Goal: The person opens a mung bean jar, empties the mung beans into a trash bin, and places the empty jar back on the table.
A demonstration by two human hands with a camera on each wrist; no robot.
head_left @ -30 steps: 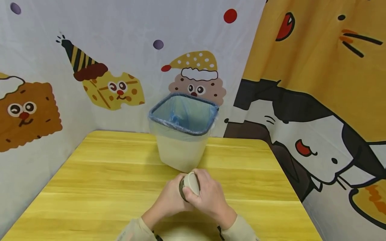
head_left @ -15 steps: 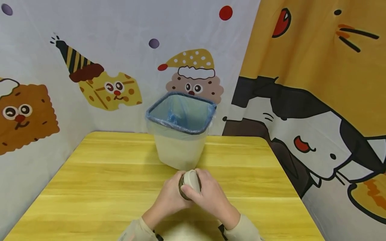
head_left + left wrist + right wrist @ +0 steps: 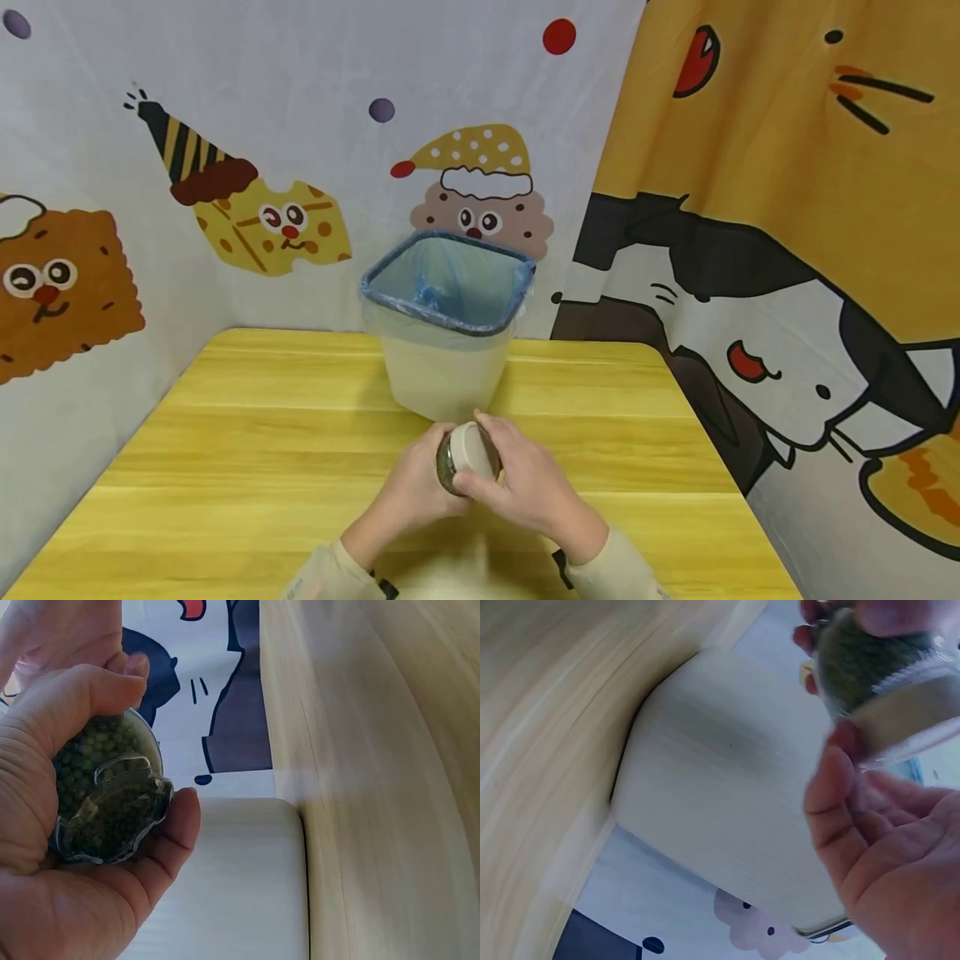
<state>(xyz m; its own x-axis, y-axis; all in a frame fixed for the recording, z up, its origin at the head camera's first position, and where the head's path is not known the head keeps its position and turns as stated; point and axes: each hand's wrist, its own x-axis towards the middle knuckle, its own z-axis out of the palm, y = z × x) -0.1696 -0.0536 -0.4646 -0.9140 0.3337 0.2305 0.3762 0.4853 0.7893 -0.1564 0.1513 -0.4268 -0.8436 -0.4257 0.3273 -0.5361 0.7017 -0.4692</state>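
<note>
Gripping green-filled jar (image 3: 111, 793) in left hand (image 3: 414, 477), on near side of bin (image 3: 442, 375); pinching pale lid (image 3: 472, 450) with right hand (image 3: 528, 479), apparently keeping jar steady against any turn of lid

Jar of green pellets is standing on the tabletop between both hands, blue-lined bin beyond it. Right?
Not quite: the jar of green pellets isn't standing on the tabletop. The left hand and right hand hold it up; the left wrist view shows its base off the surface. It is between both hands, with the blue-lined bin beyond.
</note>
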